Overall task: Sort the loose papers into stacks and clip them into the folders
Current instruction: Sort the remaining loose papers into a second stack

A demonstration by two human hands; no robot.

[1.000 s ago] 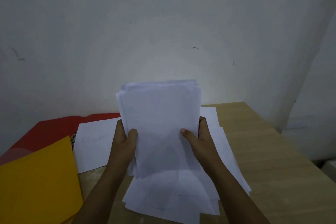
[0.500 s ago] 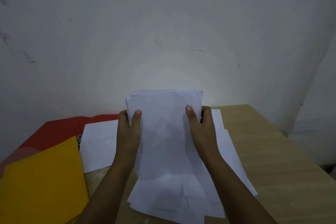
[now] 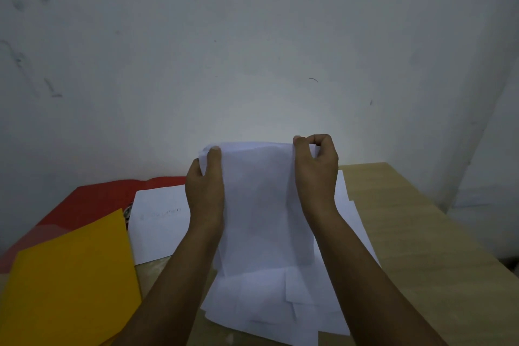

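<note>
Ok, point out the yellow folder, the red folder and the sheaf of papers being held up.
yellow folder (image 3: pixel 70 284), head view, middle of its cover.
red folder (image 3: pixel 92 202), head view, bare cover behind the yellow one.
held sheaf of papers (image 3: pixel 261 205), head view, middle of the front sheet between the hands.

Faint, unreadable writing on the loose sheet (image 3: pixel 160 216) at left

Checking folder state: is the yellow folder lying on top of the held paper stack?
No, the yellow folder lies on the table's left, apart from the paper stack both hands hold.

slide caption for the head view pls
Both hands, left hand and right hand, hold a sheaf of white papers upright above loose sheets.
</note>
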